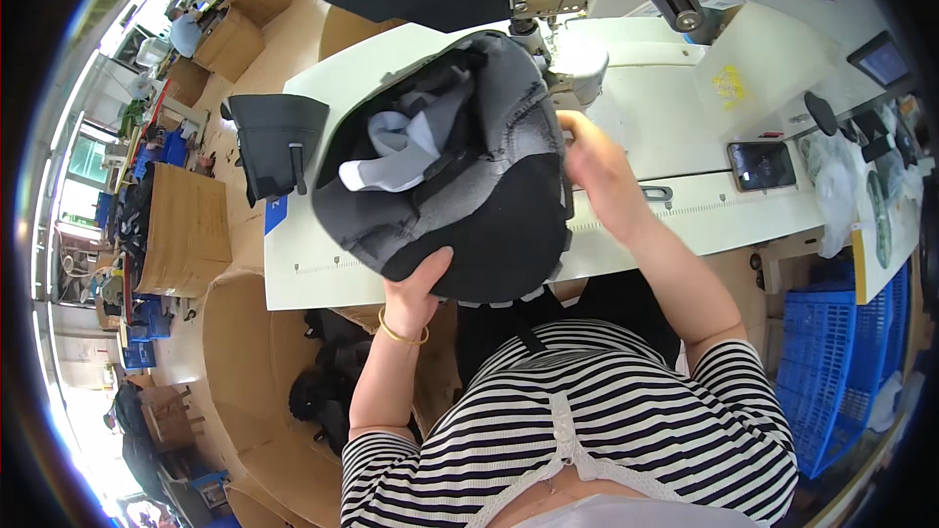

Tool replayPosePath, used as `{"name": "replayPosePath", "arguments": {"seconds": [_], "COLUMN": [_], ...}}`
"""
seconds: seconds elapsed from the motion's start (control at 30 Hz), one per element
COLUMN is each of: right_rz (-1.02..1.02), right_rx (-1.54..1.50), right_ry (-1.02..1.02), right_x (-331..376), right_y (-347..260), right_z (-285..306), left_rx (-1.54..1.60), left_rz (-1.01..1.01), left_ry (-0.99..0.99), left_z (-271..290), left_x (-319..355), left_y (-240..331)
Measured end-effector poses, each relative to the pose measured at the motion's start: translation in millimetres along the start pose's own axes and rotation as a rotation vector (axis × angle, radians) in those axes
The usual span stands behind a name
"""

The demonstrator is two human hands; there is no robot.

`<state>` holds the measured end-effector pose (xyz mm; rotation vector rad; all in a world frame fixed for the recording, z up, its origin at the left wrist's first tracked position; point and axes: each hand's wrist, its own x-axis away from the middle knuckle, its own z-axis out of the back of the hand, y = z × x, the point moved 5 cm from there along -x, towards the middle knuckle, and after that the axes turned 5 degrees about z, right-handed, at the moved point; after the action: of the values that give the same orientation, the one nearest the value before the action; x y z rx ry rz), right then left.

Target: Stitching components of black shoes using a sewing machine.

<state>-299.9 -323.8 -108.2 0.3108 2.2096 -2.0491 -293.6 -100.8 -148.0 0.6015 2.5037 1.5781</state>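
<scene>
A bag-like piece of black and grey fabric (489, 235), its open side up, is tilted between my hands at the sewing machine (577, 0). Loose grey and white cloth (391, 152) lies bunched inside it. My left hand (416, 288) grips the near edge, thumb on the black panel and the other fingers hidden underneath. At the right edge, my right hand (595, 171) is closed on the rim, its fingertips partly hidden. The far rim reaches the machine's sewing head; whether it lies under the needle I cannot tell.
The white machine table (323, 279) has a dark stiff piece (279, 147) at its left edge and a phone (763, 166) at the right. Cardboard boxes (230, 352) holding black items stand on the floor at left. Blue plastic crates (822, 372) stand at right.
</scene>
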Motion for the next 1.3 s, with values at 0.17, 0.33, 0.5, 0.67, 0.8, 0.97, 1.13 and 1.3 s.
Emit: {"name": "replayPosePath", "arguments": {"seconds": [0.17, 0.33, 0.5, 0.67, 0.8, 0.97, 1.13, 1.3], "right_rz": [0.355, 0.311, -0.009, -0.070, 0.010, 0.792, 0.112, 0.146], "right_rx": [0.229, 0.493, 0.387, 0.269, 0.223, 0.615, 0.187, 0.043], "right_ry": [0.147, 0.240, 0.132, 0.118, 0.121, 0.048, 0.225, 0.334], "right_x": [23.7, 34.5, 46.9, 46.1, 46.3, 53.3, 41.5, 38.6], "right_y": [-9.5, 3.9, 34.3, 40.3, 37.9, 14.1, 49.9, 48.0], "right_z": [-16.0, 1.2, -6.4, -14.0, -18.8, -31.1, -5.9, -7.2], "left_rx": [-0.092, -0.091, -0.133, -0.227, -0.267, -0.215, -0.143, -0.156], "left_rz": [-0.106, -0.022, 0.028, -0.008, -0.013, 0.002, 0.013, 0.015], "left_ry": [0.035, 0.121, 0.188, 0.167, 0.164, 0.194, 0.171, 0.152], "left_z": [-5.6, 12.7, 26.3, 31.1, 30.6, 30.4, 27.5, 24.5], "left_x": [16.5, 34.7, 45.7, 48.2, 47.6, 47.2, 46.5, 46.8], "left_y": [8.4, -4.9, -29.4, -35.3, -34.1, -33.9, -31.4, -30.1]}}
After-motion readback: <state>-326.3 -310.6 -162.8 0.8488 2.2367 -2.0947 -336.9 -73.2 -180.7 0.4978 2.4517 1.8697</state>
